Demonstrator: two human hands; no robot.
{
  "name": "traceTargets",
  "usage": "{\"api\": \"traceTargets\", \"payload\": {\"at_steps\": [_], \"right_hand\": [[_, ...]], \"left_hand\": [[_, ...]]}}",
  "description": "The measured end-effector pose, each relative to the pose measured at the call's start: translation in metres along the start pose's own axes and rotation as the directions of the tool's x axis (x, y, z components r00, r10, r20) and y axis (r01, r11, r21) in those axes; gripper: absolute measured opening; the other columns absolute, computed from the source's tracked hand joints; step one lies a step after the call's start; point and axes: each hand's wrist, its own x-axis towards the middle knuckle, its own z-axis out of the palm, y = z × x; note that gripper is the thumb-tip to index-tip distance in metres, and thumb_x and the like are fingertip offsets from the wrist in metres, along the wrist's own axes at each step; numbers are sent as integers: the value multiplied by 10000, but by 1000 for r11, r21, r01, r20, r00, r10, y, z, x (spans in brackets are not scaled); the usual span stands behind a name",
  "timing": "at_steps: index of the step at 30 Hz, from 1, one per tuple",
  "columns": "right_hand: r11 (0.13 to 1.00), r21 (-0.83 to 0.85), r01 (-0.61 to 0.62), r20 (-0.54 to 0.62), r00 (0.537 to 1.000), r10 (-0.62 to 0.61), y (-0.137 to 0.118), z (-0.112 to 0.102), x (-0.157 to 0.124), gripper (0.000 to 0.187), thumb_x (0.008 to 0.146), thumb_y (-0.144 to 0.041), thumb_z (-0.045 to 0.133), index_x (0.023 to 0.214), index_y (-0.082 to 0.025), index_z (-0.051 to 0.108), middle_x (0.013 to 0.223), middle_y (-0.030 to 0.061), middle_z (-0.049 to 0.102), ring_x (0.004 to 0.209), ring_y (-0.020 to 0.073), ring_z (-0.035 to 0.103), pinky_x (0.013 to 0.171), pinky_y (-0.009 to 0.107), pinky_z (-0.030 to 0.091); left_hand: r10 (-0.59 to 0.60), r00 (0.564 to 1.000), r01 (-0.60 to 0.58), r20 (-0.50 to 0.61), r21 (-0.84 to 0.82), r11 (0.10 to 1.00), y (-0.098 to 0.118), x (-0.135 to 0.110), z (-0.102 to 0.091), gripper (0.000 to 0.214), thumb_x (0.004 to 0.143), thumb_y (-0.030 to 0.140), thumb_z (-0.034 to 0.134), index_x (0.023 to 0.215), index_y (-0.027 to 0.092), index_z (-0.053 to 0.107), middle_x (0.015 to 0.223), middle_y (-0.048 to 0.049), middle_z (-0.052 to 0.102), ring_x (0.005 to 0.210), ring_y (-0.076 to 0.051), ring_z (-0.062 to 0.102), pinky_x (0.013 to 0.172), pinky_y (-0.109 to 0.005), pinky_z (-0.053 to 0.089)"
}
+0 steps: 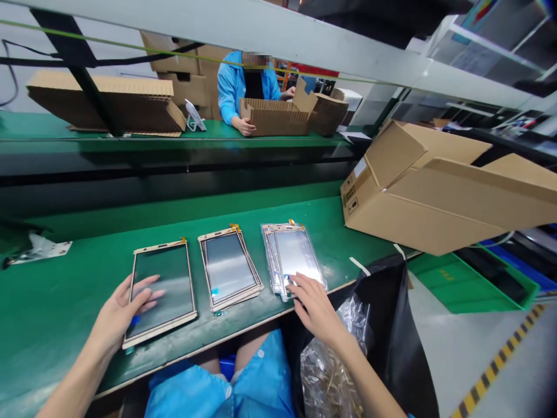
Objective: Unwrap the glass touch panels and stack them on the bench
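On the left, my left hand (124, 310) grips a gold-framed touch screen panel (167, 290) by its left edge. Its fingers show through the clear glass, and the panel looks slightly tilted. In the middle lies a small stack of similar panels (230, 267), a little askew, with orange flex tabs at the top. My right hand (313, 302) rests with fingers stretched out on the lower part of a stack of plastic-wrapped panels (300, 252). Whether its thumb reaches under the edge cannot be made out.
A black bag (404, 319) with crumpled clear plastic (331, 377) hangs at the green bench's (96, 284) front edge. An open cardboard box (413, 197) stands at right, above a green bin (474, 284). Across the bench, a person in blue (230, 87) handles a divided carton (278, 119).
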Motion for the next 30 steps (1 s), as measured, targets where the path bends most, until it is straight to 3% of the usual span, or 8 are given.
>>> {"api": "traceTargets", "payload": {"at_steps": [5,7,9,11,13,16,20,30], "right_hand": [[901,423,-91,6,995,98,-33,-9,20,270,910,-208,468,1142,-238,602,1223,95,617,1163,231,556,972,437,466],[740,644,-195,54,976,211,-46,-4,45,247,934,-317,459,1091,-234,631,1131,88,662,1054,213,617,908,389,500],[488,816,-309,176,938,300,-57,4,78,324,926,-451,455,1007,-208,654,1003,91,703,873,194,667,741,326,535],[234,877,-420,348,890,295,-62,12,112,456,865,-595,477,909,-178,655,857,90,718,687,162,661,558,258,494],[125,842,-526,493,842,218,-63,16,138,566,785,-708,487,811,-162,635,719,76,704,577,137,628,463,213,424],[187,758,-625,611,780,132,-62,14,155,628,723,-766,493,686,-150,609,585,67,668,486,121,591,407,186,355],[298,713,-635,639,763,98,-68,4,152,624,720,-745,521,610,-138,614,545,71,655,469,126,585,403,192,349],[594,657,-465,471,868,159,-75,6,115,440,857,-583,454,653,-202,539,528,-18,549,466,127,521,478,245,416]], "left_hand": [[-148,987,159,59,-336,928,-1,-28,10,468,809,-30,553,1191,242,555,848,43,730,622,-68,690,494,-80,513],[-196,962,261,189,-428,865,-6,-41,24,520,848,30,510,1325,229,452,922,-32,731,642,-98,701,514,-133,537],[-226,896,400,381,-474,784,-15,-53,40,592,870,96,498,1420,229,323,1020,-89,722,752,-143,720,512,-159,529],[-221,839,468,497,-452,760,-24,-63,51,611,886,161,517,1444,216,274,1060,-117,716,837,-171,718,546,-172,521],[-206,819,450,536,-376,810,-31,-72,53,569,897,224,540,1421,188,321,1087,-141,709,901,-198,708,654,-217,536],[-188,797,371,574,-219,903,-35,-80,45,481,900,292,556,1347,171,423,1147,-159,683,988,-245,680,792,-316,529],[-184,755,310,629,-96,946,-35,-79,30,472,876,374,587,1293,186,470,1188,-145,664,1041,-262,655,834,-351,513],[-175,738,164,652,79,983,-22,-85,18,425,893,483,514,1209,201,483,1211,-149,648,1028,-261,661,791,-353,515]]}}
